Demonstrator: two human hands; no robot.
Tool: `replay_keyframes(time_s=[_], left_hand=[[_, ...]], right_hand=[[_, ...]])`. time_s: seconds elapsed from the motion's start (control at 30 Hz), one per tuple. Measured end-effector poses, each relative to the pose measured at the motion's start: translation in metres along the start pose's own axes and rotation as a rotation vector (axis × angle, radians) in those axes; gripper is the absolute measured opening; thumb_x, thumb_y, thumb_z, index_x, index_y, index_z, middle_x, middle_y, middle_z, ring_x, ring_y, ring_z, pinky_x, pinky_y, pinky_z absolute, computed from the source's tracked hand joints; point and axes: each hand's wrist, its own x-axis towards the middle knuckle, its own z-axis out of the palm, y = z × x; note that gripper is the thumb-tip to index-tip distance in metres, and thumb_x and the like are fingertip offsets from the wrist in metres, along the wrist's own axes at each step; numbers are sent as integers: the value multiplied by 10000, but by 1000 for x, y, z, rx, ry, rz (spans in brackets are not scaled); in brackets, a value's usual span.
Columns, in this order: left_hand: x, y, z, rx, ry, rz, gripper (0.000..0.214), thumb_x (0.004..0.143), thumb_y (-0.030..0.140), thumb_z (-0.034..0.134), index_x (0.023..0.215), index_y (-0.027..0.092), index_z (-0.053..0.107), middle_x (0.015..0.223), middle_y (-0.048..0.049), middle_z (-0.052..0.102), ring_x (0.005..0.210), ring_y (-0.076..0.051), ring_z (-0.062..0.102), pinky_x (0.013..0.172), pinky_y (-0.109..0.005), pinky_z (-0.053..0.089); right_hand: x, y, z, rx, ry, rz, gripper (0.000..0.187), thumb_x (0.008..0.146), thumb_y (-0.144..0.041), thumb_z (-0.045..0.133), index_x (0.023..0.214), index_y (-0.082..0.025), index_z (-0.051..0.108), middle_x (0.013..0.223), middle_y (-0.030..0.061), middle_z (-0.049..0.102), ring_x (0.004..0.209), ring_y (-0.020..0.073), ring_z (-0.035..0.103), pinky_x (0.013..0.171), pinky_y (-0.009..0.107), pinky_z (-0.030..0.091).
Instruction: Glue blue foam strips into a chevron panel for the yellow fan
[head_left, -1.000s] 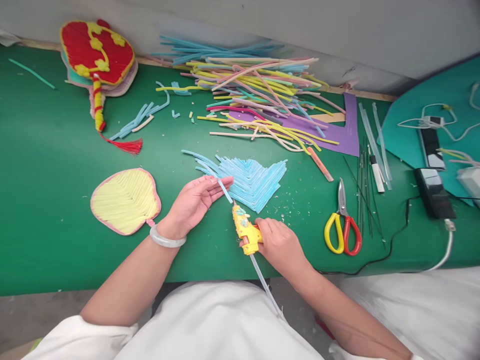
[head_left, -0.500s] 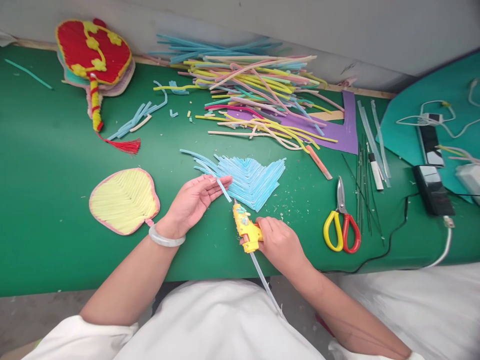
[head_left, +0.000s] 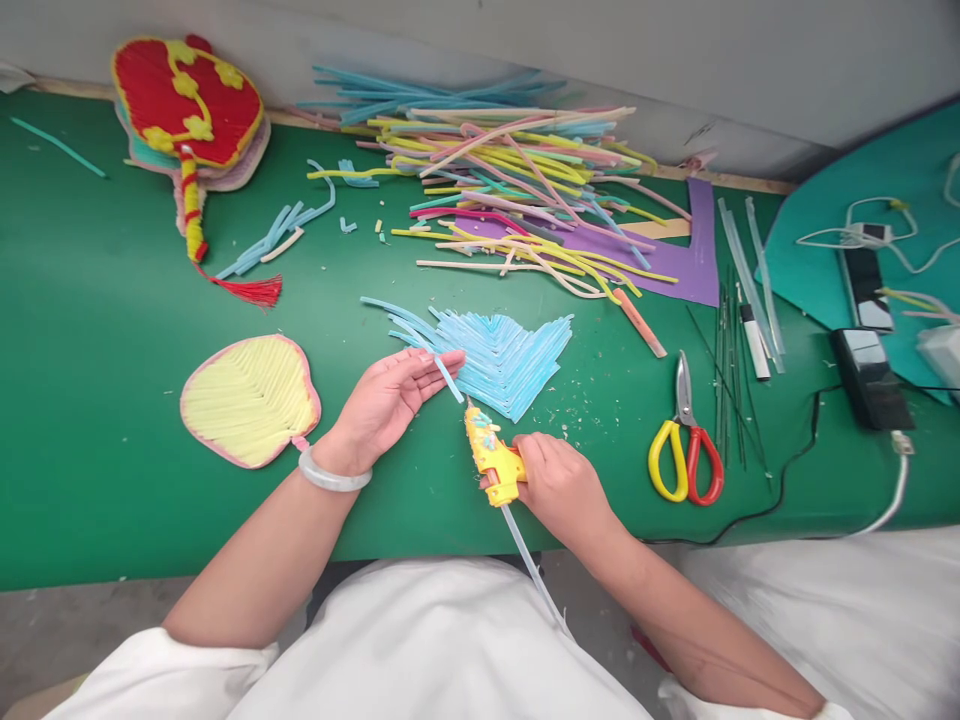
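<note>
My left hand (head_left: 390,400) lies palm up on the green table (head_left: 97,330), its fingers pinching a light blue strip (head_left: 448,378) that runs down toward the nozzle of a yellow glue gun (head_left: 491,455). My right hand (head_left: 559,485) is closed round the glue gun's handle, and a clear glue stick pokes out of the gun's back. The nozzle touches the strip's lower end. Just beyond lies a heart-shaped piece of woven light blue strips (head_left: 499,355).
A yellow woven fan piece with pink edging (head_left: 251,400) lies at the left. A red and yellow fan with a tassel (head_left: 187,110) is at the back left. Several loose coloured strips (head_left: 510,180) are piled at the back. Scissors (head_left: 686,450), thin rods and cables sit to the right.
</note>
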Motion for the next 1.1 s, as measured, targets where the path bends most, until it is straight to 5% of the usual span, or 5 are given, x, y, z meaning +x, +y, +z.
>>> replay_keyframes(time_s=[1.1], left_hand=[[0,1,3,2,24,-19,110,799,227,741,799,142,670,1115,-164,745,1186,-304,648,1117,-470,417]], right_hand=[[-17,4,-2,-15,7,52,93,908,-237,564,839,-200,513,704,27,565,638,197,503,612,316,344]])
